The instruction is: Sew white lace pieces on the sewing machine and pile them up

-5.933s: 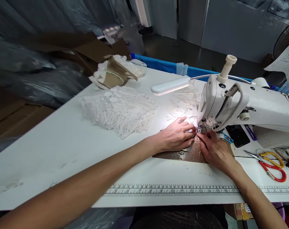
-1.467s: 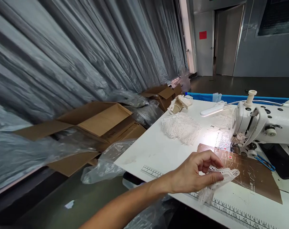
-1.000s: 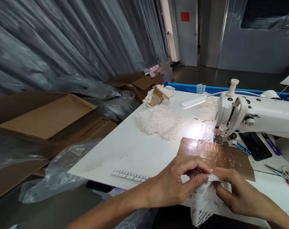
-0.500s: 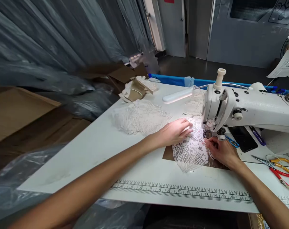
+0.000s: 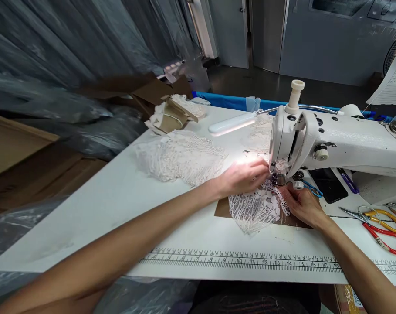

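Observation:
A white lace piece (image 5: 256,208) lies on the table in front of the needle of a white sewing machine (image 5: 331,144), over a brown taped patch (image 5: 221,210). My left hand (image 5: 242,178) rests on the lace's far edge by the presser foot, fingers pinched on it under the lamp's glare. My right hand (image 5: 300,205) holds the lace's right edge just below the presser foot (image 5: 278,179), fingers curled on the fabric.
A pile of white lace (image 5: 180,155) lies at the back left, with cardboard-wrapped lace (image 5: 173,115) behind it. A lamp (image 5: 232,123) hangs over the work. Red and yellow scissors (image 5: 382,226) lie at the right. A ruler strip (image 5: 250,261) runs along the table's front edge. Cardboard boxes (image 5: 8,152) stand at left.
Both hands carried a lace piece from the table's front edge to the machine. Over the last half second the left hand moved right to the presser foot.

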`<state>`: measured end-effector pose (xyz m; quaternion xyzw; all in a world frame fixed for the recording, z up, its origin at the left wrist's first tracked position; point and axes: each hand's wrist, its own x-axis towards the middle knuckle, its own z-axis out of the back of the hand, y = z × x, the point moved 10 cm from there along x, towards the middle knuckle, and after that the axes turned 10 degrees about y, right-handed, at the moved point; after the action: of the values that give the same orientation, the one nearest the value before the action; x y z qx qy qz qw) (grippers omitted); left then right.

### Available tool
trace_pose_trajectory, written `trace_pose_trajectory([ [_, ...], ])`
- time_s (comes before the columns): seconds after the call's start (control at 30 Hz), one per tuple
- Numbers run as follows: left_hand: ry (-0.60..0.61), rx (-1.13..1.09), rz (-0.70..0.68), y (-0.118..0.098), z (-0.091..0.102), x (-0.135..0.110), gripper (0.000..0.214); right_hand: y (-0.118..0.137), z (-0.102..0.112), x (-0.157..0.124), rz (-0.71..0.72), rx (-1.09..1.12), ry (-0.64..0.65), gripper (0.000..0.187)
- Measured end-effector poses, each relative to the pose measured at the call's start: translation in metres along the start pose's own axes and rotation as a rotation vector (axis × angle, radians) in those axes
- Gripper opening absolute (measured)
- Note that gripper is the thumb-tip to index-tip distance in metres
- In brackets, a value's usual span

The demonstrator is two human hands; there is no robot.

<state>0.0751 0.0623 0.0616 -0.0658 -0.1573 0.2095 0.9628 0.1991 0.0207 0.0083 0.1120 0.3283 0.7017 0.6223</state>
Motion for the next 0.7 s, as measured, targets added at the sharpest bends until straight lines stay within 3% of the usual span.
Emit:
trace_pose_trajectory([
  [0.1,0.011,-0.091,-0.196,-0.041,-0.005,-0.02,0.021,0.018,0.001,-0.005,0.122,-0.031,-0.023,0.02],
  [0.17,0.038,-0.069,-0.222,-0.051,-0.008,-0.028,0.028,0.026,0.003,-0.009,0.167,-0.085,-0.079,0.013],
  [0.37,0.139,0.103,-0.16,-0.035,-0.014,-0.032,0.038,0.025,0.005,-0.012,0.107,-0.047,-0.111,0.015],
  [0.47,0.024,0.158,-0.157,-0.038,-0.004,-0.034,0.038,0.023,0.004,-0.013,0.101,-0.003,-0.078,0.021],
  [0.6,-0.167,0.181,-0.086,-0.06,0.011,-0.036,0.022,0.021,0.004,-0.016,0.125,0.048,-0.11,0.018],
  [0.7,-0.183,0.163,0.02,-0.071,0.008,-0.034,0.019,0.029,0.004,-0.02,0.202,-0.011,-0.179,0.009],
])
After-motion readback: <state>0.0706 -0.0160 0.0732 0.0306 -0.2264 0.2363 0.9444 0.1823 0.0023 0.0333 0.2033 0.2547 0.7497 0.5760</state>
